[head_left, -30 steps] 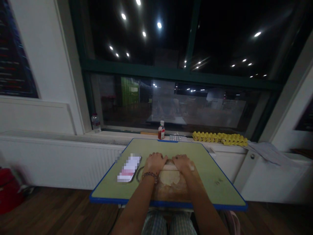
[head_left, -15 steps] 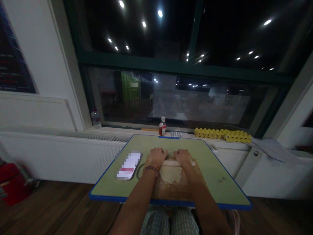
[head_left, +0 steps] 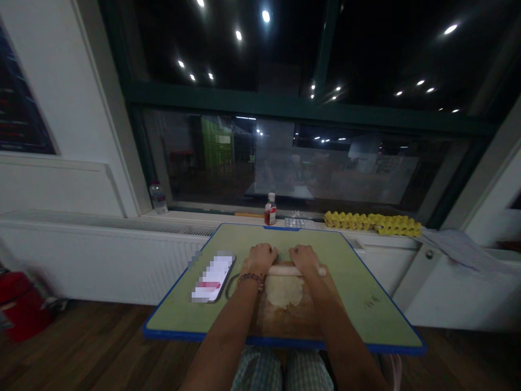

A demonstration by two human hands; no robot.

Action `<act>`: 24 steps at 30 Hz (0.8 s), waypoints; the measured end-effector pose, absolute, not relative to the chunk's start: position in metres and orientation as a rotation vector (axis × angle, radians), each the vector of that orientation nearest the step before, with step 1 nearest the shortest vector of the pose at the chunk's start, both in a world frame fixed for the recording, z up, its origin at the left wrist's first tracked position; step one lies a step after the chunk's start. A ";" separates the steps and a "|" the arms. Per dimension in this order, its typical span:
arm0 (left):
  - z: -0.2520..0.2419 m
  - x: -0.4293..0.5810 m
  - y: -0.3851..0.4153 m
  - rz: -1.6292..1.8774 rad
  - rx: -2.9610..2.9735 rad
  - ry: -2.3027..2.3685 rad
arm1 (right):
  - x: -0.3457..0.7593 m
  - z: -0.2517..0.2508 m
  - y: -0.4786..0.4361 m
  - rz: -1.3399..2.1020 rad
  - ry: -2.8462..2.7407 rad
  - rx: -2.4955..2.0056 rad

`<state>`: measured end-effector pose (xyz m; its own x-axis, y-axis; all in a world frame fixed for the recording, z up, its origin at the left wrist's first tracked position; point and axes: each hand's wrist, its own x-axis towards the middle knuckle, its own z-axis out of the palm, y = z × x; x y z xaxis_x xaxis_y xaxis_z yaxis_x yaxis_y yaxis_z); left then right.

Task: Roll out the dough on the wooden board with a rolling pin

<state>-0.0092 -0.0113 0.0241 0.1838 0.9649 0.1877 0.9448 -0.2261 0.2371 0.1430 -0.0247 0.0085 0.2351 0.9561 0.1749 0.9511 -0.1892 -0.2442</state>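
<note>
My left hand (head_left: 261, 257) and my right hand (head_left: 304, 257) rest side by side on a pale wooden rolling pin (head_left: 285, 270), fingers curled over it. The pin lies across the far edge of a flattened round of dough (head_left: 284, 290). The dough sits on a wooden board (head_left: 287, 319) on a green table with a blue rim (head_left: 366, 304). A beaded bracelet circles my left wrist.
A phone (head_left: 212, 277) lies left of the board with a dark cord loop beside it. On the sill behind stand a small red-labelled bottle (head_left: 269, 209), a clear bottle (head_left: 157, 196), yellow egg trays (head_left: 373, 222) and papers (head_left: 456, 247). A red object (head_left: 20, 307) is on the floor, left.
Both hands have pushed the rolling pin away from me to the far edge of the dough, baring more of the flattened round. The view has tilted slightly.
</note>
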 end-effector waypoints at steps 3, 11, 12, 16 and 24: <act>0.025 -0.009 -0.009 0.444 2.366 1.907 | 0.143 0.007 -0.023 0.012 -1.770 -2.203; 0.026 -0.010 -0.009 0.426 2.377 1.906 | 0.144 0.010 -0.024 0.035 -1.765 -2.221; 0.026 -0.010 -0.009 0.424 2.379 1.903 | 0.143 0.010 -0.024 0.048 -1.776 -2.226; 0.025 -0.010 -0.010 0.432 2.364 1.916 | 0.143 0.010 -0.025 0.080 -1.784 -2.241; 0.027 -0.012 -0.020 0.419 2.328 1.933 | 0.144 0.003 -0.027 -0.033 -1.850 -2.290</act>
